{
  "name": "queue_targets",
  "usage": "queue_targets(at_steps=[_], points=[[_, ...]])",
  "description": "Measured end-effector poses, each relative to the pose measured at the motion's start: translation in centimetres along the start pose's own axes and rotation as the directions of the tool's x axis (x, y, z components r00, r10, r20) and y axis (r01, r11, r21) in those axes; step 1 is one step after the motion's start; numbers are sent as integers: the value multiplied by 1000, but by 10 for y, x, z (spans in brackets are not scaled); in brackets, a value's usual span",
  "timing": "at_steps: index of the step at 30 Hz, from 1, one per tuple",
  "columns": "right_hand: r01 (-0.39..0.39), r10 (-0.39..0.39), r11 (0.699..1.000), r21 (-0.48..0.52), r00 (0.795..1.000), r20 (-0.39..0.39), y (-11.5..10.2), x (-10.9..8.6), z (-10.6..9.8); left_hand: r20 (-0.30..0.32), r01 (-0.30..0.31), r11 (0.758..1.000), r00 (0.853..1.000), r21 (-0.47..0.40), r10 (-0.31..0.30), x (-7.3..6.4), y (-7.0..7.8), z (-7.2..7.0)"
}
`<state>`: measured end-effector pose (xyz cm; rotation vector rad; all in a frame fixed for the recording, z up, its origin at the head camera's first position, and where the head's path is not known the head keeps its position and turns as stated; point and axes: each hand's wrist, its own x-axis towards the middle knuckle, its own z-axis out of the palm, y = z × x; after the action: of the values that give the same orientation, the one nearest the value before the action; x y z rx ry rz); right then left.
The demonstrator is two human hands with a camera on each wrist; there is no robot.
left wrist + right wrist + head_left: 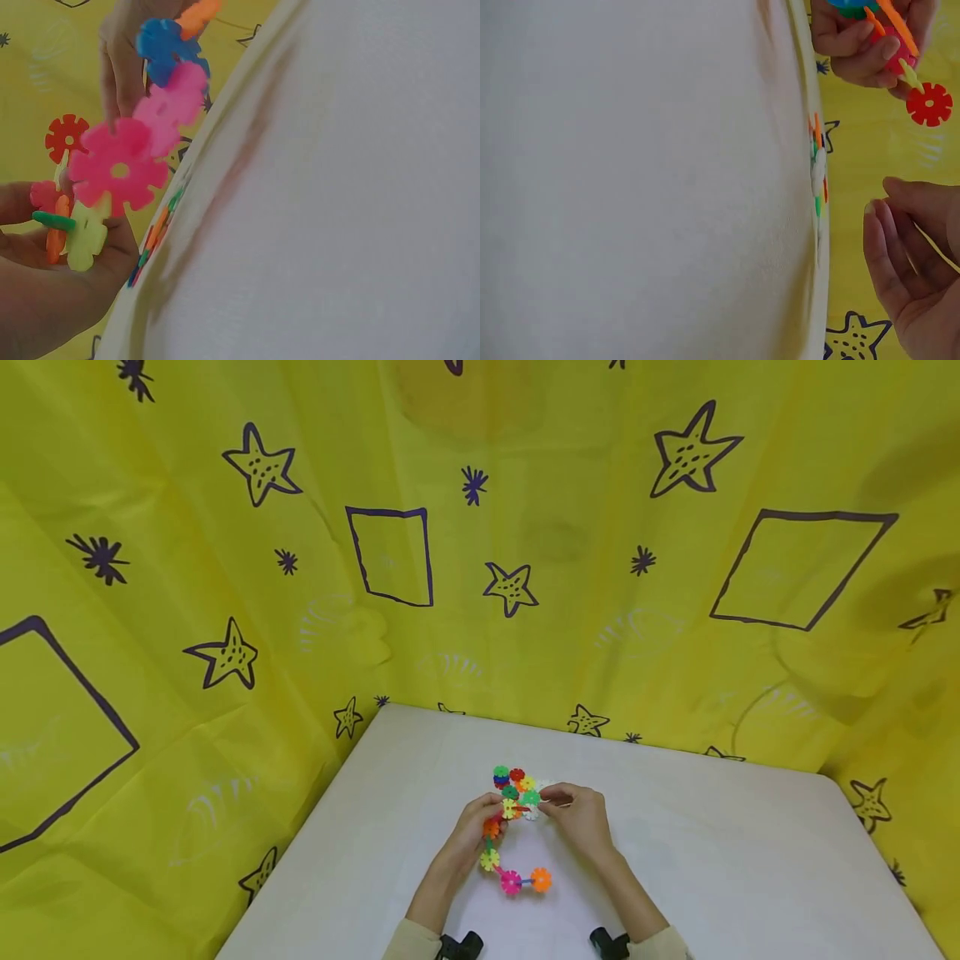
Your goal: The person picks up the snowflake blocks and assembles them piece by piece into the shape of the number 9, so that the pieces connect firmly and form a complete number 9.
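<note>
My left hand (472,828) grips a chain of interlocking flower-shaped plastic discs. The chain curves down towards me, past a magenta disc (511,882) to an orange disc (541,880) at its end. In the left wrist view the fingers hold it around a pale yellow disc (87,244), with a hot pink disc (118,166) and a blue disc (161,51) further along. A red disc (929,104) sticks out beside that hand in the right wrist view. My right hand (922,262) has its thumb and fingertips close together, nothing visible between them, beside the loose discs (517,774).
The loose discs, in several colours, lie on a white table (675,860), just beyond the hands. A yellow curtain (555,543) with drawn stars and squares hangs behind the table and along its sides. Black wrist cameras (461,946) sit at both sleeves.
</note>
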<state>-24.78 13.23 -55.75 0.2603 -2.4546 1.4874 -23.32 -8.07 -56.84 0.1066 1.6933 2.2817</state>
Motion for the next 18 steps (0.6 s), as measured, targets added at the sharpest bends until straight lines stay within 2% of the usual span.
queue_targets(at_steps=[8,13,18], points=[[-108,114,981,-162,993,25,13,26,-7,16,23,1000,1000,5,-23,3,-3,0],[-124,147,949,-290,988,56,20,37,-6,-1,34,999,999,14,-34,2,-3,1],[-129,169,929,-348,982,89,26,43,-4,-10,32,999,999,18,-31,2,-3,0]])
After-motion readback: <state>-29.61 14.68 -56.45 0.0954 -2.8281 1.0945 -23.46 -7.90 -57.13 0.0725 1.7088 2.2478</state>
